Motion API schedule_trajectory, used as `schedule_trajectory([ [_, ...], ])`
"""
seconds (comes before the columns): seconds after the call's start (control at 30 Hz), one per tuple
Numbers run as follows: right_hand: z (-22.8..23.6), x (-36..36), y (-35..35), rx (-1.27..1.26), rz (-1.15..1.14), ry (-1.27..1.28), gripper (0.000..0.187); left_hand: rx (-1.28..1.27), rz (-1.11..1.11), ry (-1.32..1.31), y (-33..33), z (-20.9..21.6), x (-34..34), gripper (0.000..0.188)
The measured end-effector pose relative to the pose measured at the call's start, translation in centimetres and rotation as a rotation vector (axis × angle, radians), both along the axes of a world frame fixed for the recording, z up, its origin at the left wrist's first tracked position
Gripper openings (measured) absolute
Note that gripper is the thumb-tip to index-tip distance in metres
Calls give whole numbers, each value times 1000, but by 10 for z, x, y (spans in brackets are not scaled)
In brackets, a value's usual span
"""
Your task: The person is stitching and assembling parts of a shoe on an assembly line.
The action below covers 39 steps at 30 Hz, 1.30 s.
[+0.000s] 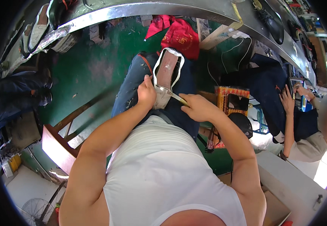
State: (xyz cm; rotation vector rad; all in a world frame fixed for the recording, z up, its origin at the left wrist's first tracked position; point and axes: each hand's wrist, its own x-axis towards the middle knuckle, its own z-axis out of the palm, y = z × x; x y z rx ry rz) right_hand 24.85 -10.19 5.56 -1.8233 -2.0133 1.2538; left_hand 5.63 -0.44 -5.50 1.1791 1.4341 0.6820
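Note:
Across my thighs lies a shoe upper on a last (166, 69), bottom side up. Its reddish-brown insole faces me, ringed by a pale turned edge. My left hand (147, 92) is closed on the left side of the shoe, near the end closest to my body. In my right hand (199, 107) is a metal-headed hand tool (176, 97) with a yellowish handle. The tool's head rests at the near end of the insole; whether it is pliers or a hammer I cannot tell. My fingers hide part of the handle.
A metal bench (133, 9) curves across the far side, with dark shoes (271, 24) on it. Beneath hangs a red cloth (180, 37). To my right, a phone (238, 102) lies on a patterned surface, near a seated person (303, 132). A wooden stool (59, 145) stands left.

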Motion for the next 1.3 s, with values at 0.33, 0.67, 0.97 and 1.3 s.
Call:
schedule_trajectory([
  [0.33,-14,15,30,286,-43,-192,48,405,-352,113,-4,23,-7,45],
  [0.67,-17,19,39,185,-41,-240,30,590,-492,216,2,14,-14,50],
  [0.97,9,57,59,-500,-174,125,28,486,-739,410,16,38,-15,58],
  [1.3,-17,31,79,8,-184,0,44,312,-927,573,21,70,-8,60],
])
